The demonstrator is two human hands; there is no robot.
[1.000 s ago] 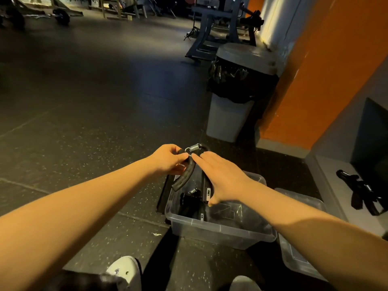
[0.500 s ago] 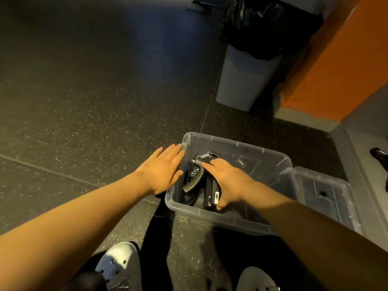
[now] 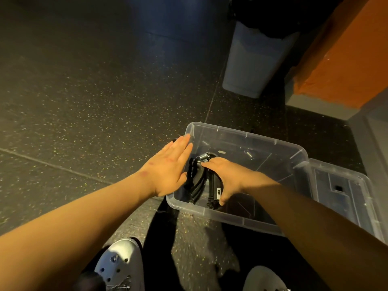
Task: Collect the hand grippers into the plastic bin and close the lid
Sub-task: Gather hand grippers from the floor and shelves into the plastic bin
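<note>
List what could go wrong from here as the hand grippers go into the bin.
1. The right hand is pressing black hand grippers with springs into the clear bin; fingers could get pinched.
2. The grippers are piled at one end by the left hand, so the lid beside the bin may not seat.

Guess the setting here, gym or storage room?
Probably a gym floor: dark speckled rubber flooring, spring hand grippers going into a clear plastic bin, and a lined trash can by an orange wall.
</note>
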